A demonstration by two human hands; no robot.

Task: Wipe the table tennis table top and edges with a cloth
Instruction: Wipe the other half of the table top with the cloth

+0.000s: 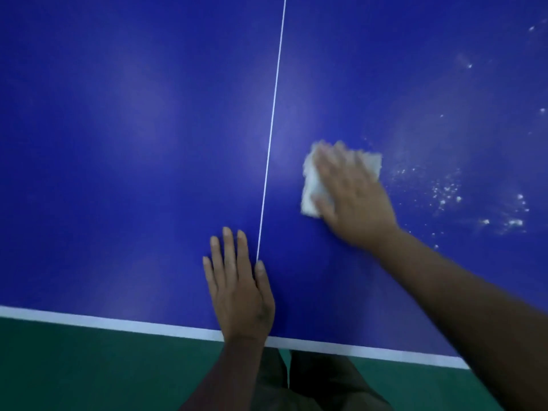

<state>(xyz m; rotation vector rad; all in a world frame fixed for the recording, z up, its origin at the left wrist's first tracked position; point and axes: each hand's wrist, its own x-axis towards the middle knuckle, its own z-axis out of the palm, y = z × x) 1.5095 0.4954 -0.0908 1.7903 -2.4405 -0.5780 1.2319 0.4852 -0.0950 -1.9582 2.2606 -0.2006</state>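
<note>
On the blue table top [118, 143], pressing white cloth [311, 194] under right hand [353, 200], fingers straight; left hand [237, 292] flat, fingers extended, empty

Small white cloth [311, 191], lying flat on the big blue table top [133, 143], just right of the thin white line [274, 114], white specks [447, 191] on its right

Open counter [118, 143] spans left of the centre line [274, 114]. Obstacles: left grip [237, 292] flat at the near edge, right grip [353, 197] on cloth [310, 186], white crumbs [447, 192] beyond.
</note>
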